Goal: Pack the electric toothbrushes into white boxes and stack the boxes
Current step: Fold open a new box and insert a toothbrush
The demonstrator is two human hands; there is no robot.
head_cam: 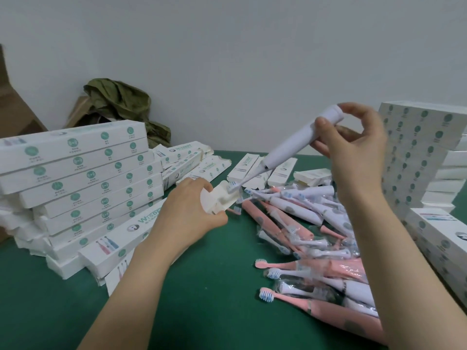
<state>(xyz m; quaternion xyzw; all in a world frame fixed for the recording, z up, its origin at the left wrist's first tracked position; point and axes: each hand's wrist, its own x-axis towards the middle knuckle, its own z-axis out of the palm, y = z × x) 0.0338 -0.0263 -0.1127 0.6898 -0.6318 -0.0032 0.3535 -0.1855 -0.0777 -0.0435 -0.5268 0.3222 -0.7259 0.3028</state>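
Head view: right hand (pixel 353 145) pinches a white toothbrush (pixel 298 145), bristles at the mouth of a box (pixel 222 198) gripped by the left hand (pixel 187 210) above the table (pixel 202 274); insertion under way; next, likely slide it in.

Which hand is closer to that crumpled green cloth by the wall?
Left. The left hand, gripping an open white box, is front-right of the green cloth; the right hand, holding a white electric toothbrush, is much farther right.

Bare green table (pixel 202 286) strip left open centre front, walled by box stack (pixel 83 178) at left, toothbrush pile (pixel 316 236) at right, box tower (pixel 417 152) beyond.
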